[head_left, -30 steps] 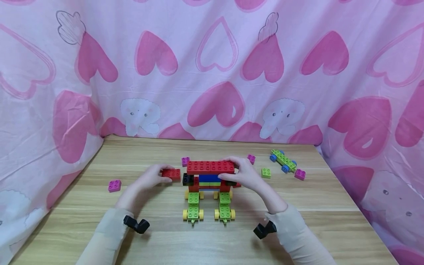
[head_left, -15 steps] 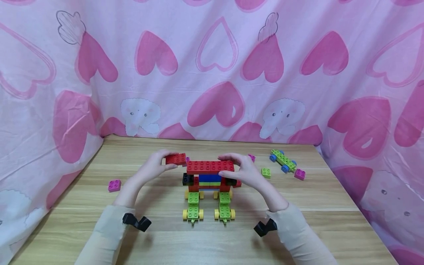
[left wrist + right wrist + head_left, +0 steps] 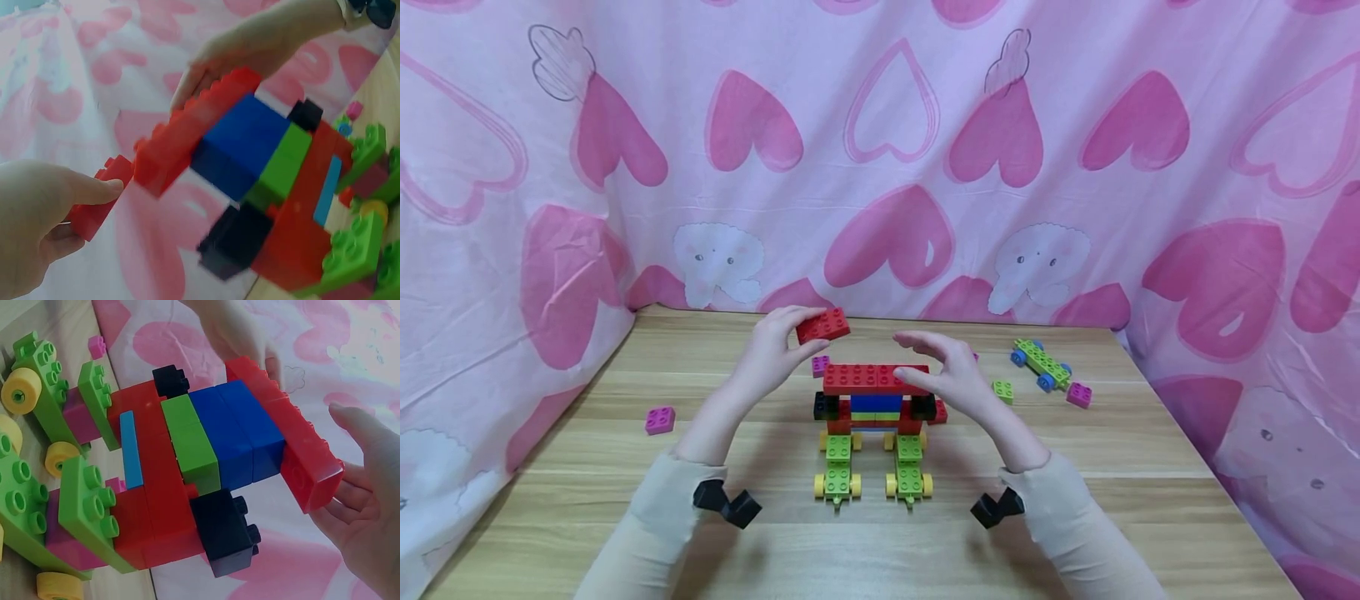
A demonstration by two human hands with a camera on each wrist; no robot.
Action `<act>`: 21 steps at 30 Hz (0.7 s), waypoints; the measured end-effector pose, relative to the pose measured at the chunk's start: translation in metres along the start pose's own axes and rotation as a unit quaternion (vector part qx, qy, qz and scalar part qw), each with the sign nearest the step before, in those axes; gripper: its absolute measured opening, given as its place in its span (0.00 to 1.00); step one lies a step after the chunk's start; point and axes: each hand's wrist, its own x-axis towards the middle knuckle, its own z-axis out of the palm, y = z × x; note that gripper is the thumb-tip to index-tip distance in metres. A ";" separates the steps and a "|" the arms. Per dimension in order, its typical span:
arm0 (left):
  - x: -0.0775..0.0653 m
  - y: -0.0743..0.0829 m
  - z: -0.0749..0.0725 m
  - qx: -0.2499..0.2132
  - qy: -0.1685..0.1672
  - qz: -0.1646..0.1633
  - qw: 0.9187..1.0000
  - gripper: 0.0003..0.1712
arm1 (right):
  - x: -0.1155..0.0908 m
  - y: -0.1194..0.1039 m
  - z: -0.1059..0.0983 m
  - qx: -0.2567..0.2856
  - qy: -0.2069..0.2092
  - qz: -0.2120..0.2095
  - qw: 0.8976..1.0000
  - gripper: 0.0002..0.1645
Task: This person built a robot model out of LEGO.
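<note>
A built block figure (image 3: 876, 416) stands on the table on two green wheeled bases (image 3: 837, 477) with yellow wheels. Red bricks (image 3: 876, 379) form its top layer, over blue and green bricks, with black bricks (image 3: 229, 242) sticking out at the sides. My left hand (image 3: 771, 354) pinches a loose red brick (image 3: 823, 325) between thumb and fingers, raised above and left of the figure's top. My right hand (image 3: 957, 377) is at the top layer's right end. In the right wrist view its thumb stands apart from the red bricks, with the fingers partly hidden behind them.
Magenta bricks (image 3: 660, 421) lie scattered on the table. To the right are a green brick (image 3: 1002, 392) and a green wheeled base (image 3: 1042, 364) with blue wheels. A small red brick (image 3: 937, 412) lies just behind the figure's right side. A heart-patterned curtain (image 3: 880, 167) surrounds the table.
My left hand has lifted the red brick from beside the figure, up and to the right. My right hand's fingers have spread and risen off the top bricks. The figure has stayed put.
</note>
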 end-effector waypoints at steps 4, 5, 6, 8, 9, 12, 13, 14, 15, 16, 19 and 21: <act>0.002 0.015 0.002 -0.003 0.009 0.012 1.000 0.26 | 0.001 -0.003 0.000 0.001 0.018 -0.014 1.000 0.27; 0.002 0.018 0.003 -0.003 0.010 0.019 1.000 0.26 | 0.002 -0.004 0.000 0.002 0.021 -0.018 1.000 0.27; 0.002 0.022 0.004 -0.004 0.010 0.026 1.000 0.26 | 0.002 -0.004 0.000 0.003 0.022 -0.021 1.000 0.27; 0.000 0.028 0.006 -0.003 0.006 0.039 0.999 0.26 | 0.003 -0.006 0.000 0.003 0.025 -0.026 0.999 0.27; 0.000 0.031 0.008 -0.002 0.004 0.046 0.999 0.26 | 0.003 -0.007 0.000 0.004 0.026 -0.029 0.999 0.27; -0.003 0.039 0.011 0.000 -0.006 0.065 0.998 0.27 | 0.004 -0.009 0.000 0.004 0.028 -0.043 0.999 0.28; -0.004 0.041 0.013 0.001 -0.011 0.070 0.997 0.27 | 0.005 -0.010 0.000 0.003 0.029 -0.047 0.998 0.29; -0.005 0.044 0.014 0.004 -0.016 0.074 0.997 0.27 | 0.005 -0.011 0.000 0.004 0.030 -0.051 0.998 0.29; -0.006 0.046 0.015 0.004 -0.018 0.079 0.997 0.27 | 0.006 -0.012 0.000 0.004 0.029 -0.053 0.998 0.29; -0.006 0.048 0.016 0.004 -0.022 0.082 0.996 0.27 | 0.006 -0.012 0.000 0.003 0.029 -0.055 0.998 0.30; -0.008 0.052 0.019 0.005 -0.033 0.085 0.996 0.28 | 0.006 -0.014 0.000 -0.001 0.024 -0.049 0.998 0.30; -0.009 0.054 0.021 0.006 -0.038 0.088 0.995 0.28 | 0.005 -0.014 0.000 -0.004 0.021 -0.042 0.999 0.30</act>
